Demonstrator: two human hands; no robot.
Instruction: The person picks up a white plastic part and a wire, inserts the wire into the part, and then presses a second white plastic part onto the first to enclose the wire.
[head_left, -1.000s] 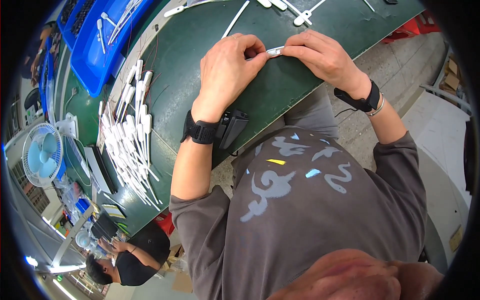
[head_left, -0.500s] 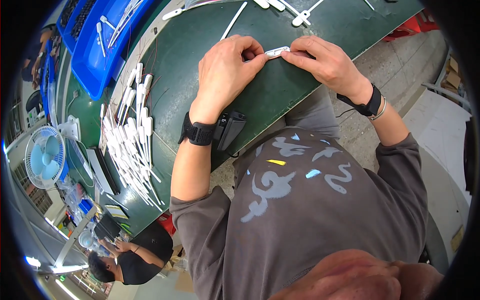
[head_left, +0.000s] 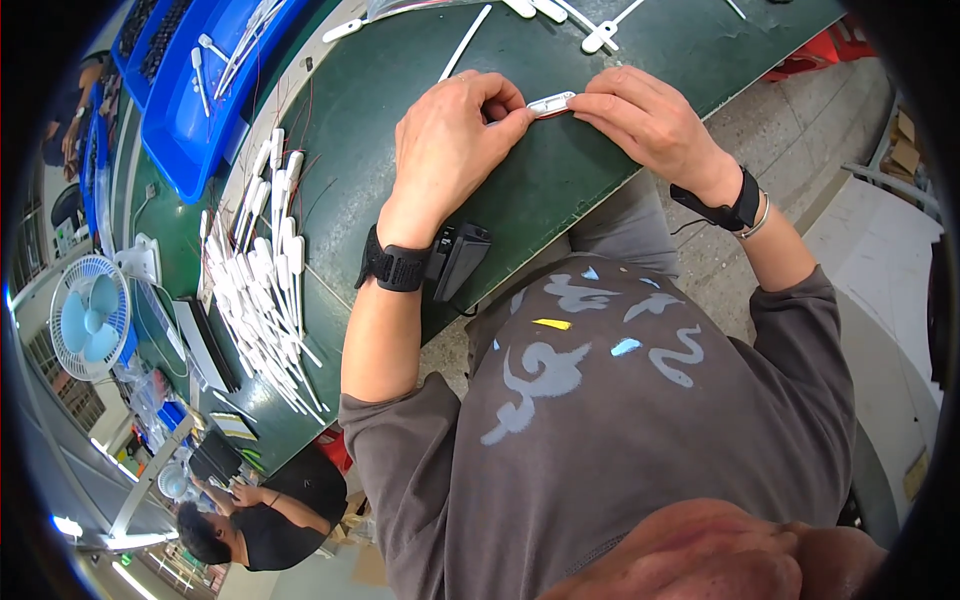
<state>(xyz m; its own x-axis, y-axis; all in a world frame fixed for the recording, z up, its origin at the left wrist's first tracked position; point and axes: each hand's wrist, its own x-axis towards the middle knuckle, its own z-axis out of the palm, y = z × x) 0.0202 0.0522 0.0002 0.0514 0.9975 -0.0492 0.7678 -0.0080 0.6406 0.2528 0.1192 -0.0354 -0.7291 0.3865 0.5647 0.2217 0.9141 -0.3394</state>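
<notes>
A small, narrow white plastic housing with an open hollow side is held up over the green table. My left hand pinches its left end between thumb and forefinger. At the other end, the fingertips of my right hand are pressed together on the housing. A thin reddish line, perhaps a wire, runs along its lower edge. Beyond my hands lie a white stick and a flat white piece with a rounded end.
Left of my left arm spreads a pile of white stick-like pieces with thin red wires. A blue tray holds a few more. A black device sits by my left wrist. Further left are a fan and another person.
The fingers of my right hand have straightened and shifted slightly at the housing's end. The housing is tipped a little, showing more of its hollow side. My left hand has barely moved.
</notes>
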